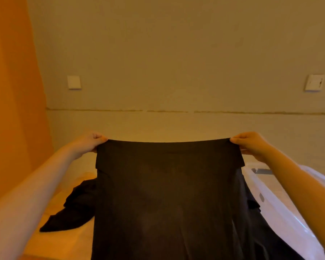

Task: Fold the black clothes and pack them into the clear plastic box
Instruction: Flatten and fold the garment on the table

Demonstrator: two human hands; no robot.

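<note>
Dim, warm yellow-orange light tints the whole view, strongest along the left side. The black garment (167,199) reads nearly featureless, its folds lost in shadow. A pale sheen glares off the clear plastic box (281,218) at lower right. Wide-angle distortion bends the forearms outward near the corners. Detail is soft throughout.

Two white square wall plates (74,82) (314,82) are hanging on a plain beige wall (176,53), an orange curtain (13,91) draping alongside at left.
</note>
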